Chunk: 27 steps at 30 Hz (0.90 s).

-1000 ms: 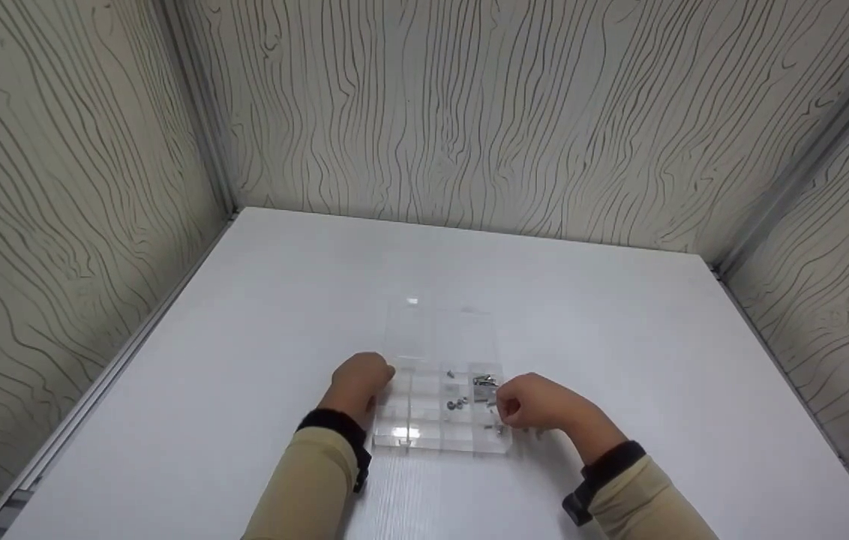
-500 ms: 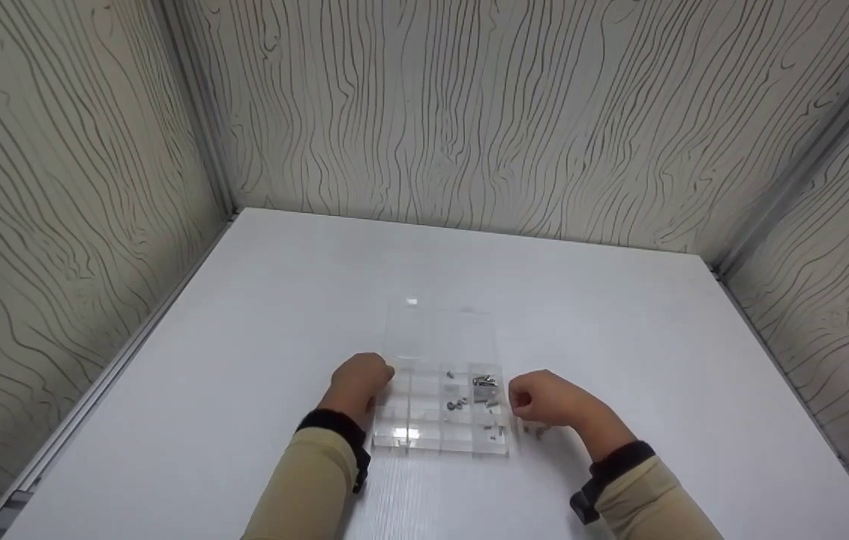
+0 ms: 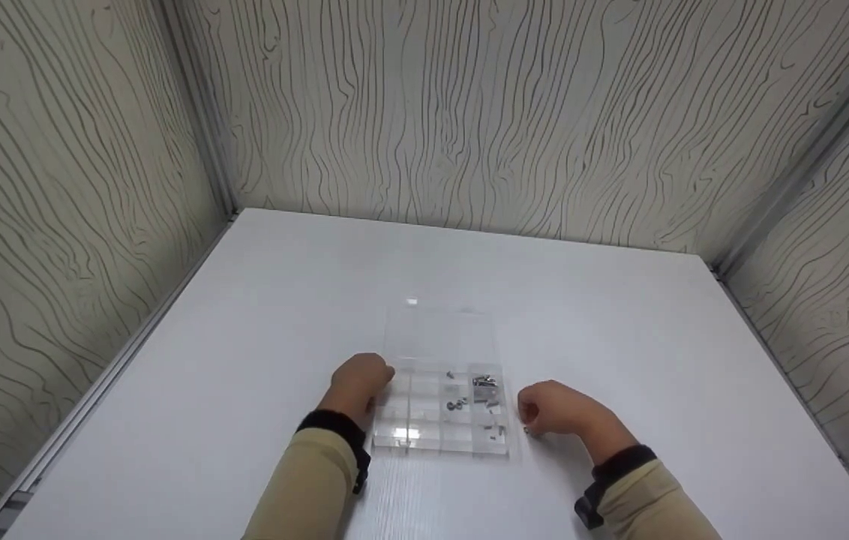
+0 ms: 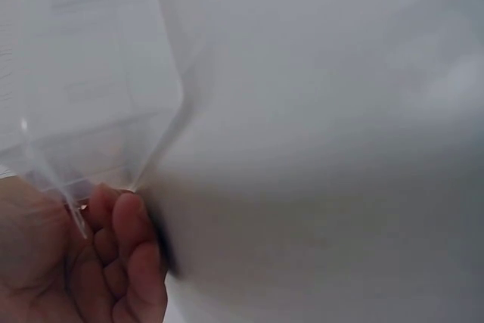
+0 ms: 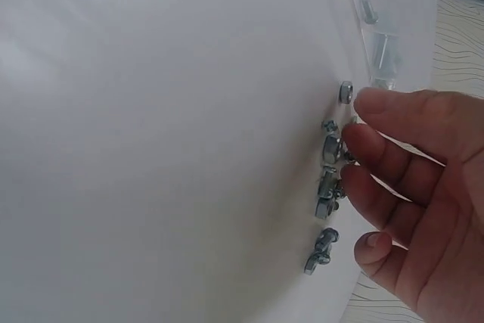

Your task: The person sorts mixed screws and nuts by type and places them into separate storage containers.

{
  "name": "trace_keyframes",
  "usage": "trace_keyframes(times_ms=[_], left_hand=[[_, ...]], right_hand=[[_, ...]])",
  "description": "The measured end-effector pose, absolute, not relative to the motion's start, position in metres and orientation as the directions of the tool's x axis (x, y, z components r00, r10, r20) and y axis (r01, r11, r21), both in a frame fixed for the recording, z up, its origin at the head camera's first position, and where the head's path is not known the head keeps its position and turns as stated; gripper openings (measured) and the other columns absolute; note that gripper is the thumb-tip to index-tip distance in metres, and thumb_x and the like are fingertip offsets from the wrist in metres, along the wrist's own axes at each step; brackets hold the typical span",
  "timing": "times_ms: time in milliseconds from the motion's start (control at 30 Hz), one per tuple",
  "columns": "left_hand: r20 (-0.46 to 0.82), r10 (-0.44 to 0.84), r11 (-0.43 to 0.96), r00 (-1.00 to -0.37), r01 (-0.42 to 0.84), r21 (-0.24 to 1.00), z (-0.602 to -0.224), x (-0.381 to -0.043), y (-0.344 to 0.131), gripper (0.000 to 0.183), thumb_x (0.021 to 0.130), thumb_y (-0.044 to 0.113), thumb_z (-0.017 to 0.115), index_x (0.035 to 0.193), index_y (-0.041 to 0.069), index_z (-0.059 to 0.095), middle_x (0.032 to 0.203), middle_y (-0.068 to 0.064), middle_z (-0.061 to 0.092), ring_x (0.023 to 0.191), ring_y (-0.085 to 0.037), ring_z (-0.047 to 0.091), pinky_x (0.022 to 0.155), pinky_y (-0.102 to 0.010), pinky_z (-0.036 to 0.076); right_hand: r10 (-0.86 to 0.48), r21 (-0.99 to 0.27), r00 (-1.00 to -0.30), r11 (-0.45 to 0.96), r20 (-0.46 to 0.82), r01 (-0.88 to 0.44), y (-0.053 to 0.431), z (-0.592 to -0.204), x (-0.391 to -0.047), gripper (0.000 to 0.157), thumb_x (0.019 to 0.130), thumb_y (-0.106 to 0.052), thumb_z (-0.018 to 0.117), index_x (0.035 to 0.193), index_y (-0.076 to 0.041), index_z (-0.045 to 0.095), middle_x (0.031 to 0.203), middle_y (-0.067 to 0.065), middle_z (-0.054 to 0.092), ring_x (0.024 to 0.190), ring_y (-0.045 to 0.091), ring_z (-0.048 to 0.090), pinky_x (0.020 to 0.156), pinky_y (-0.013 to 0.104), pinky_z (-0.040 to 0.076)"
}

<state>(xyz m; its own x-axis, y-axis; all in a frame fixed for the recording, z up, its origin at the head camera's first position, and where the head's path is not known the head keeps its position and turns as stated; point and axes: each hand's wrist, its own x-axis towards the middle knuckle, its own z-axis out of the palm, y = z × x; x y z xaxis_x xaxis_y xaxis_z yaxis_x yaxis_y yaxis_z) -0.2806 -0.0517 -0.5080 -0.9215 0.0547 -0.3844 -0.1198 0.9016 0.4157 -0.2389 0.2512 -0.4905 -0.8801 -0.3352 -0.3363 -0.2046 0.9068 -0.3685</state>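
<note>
A clear plastic compartment box [image 3: 424, 433] lies on the table with its see-through lid [image 3: 439, 335] folded back. Screws and nuts [image 3: 484, 382] fill some of its right-hand compartments. At the box's left side, my left hand [image 3: 359, 381] grips the wall; curled fingers [image 4: 128, 232] show against the plastic corner in the left wrist view. My right hand [image 3: 556, 407] is just right of the box, low over the table. In the right wrist view its fingers are apart and loosely bent beside loose nuts [image 5: 330, 149] and screws [image 5: 327, 238]. Nothing is plainly held there.
A white tabletop [image 3: 619, 322] surrounds the box. Behind it and at both sides rise wood-pattern panels [image 3: 424, 112]. One nut [image 5: 345, 92] sits slightly apart from the pile, near the thumb.
My right hand has drawn back from above the box's right compartments, moving right and down to the loose hardware. The left hand stays on the box.
</note>
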Motion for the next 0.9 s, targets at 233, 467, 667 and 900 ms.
trace_keyframes(times_ms=[233, 467, 667, 900], left_hand=[[-0.374, 0.058, 0.904, -0.926, -0.111, 0.414, -0.509, -0.28, -0.052, 0.038, 0.091, 0.031, 0.043, 0.066, 0.007, 0.059, 0.066, -0.006, 0.057, 0.058, -0.02, 0.054, 0.059, -0.033, 0.047], [-0.356, 0.061, 0.903, -0.933, -0.1, 0.417, -0.508, -0.278, -0.053, 0.036, 0.091, 0.03, 0.045, 0.067, 0.007, 0.06, 0.074, -0.007, 0.06, 0.064, -0.021, 0.055, 0.064, -0.035, 0.048], [-0.34, 0.069, 0.902, -0.938, -0.087, 0.423, -0.507, -0.276, -0.053, 0.035, 0.09, 0.028, 0.045, 0.065, 0.008, 0.058, 0.074, -0.007, 0.059, 0.066, -0.021, 0.053, 0.065, -0.035, 0.047], [-0.378, 0.057, 0.898, -0.924, -0.118, 0.423, -0.507, -0.28, -0.052, 0.032, 0.091, 0.028, 0.045, 0.072, 0.007, 0.06, 0.077, -0.007, 0.059, 0.062, -0.021, 0.052, 0.055, -0.032, 0.045]], right_hand=[[-0.358, -0.333, -0.881, 0.909, -0.311, -0.252, 0.251, -0.496, -0.239, 0.021, 0.071, 0.0, 0.068, 0.068, -0.015, 0.054, 0.064, -0.003, 0.051, 0.064, 0.015, 0.047, 0.059, 0.031, 0.04], [-0.425, -0.363, -0.86, 0.877, -0.283, -0.315, 0.251, -0.497, -0.238, 0.019, 0.07, 0.002, 0.064, 0.069, -0.014, 0.054, 0.064, -0.004, 0.05, 0.064, 0.014, 0.047, 0.057, 0.03, 0.04], [-0.408, -0.348, -0.863, 0.888, -0.297, -0.3, 0.248, -0.495, -0.237, 0.02, 0.071, 0.004, 0.062, 0.069, -0.014, 0.054, 0.065, -0.003, 0.05, 0.064, 0.015, 0.047, 0.057, 0.03, 0.041], [-0.359, -0.368, -0.894, 0.896, -0.268, -0.249, 0.243, -0.485, -0.243, 0.021, 0.072, 0.004, 0.06, 0.073, -0.016, 0.053, 0.066, -0.002, 0.051, 0.061, 0.014, 0.049, 0.053, 0.029, 0.041]])
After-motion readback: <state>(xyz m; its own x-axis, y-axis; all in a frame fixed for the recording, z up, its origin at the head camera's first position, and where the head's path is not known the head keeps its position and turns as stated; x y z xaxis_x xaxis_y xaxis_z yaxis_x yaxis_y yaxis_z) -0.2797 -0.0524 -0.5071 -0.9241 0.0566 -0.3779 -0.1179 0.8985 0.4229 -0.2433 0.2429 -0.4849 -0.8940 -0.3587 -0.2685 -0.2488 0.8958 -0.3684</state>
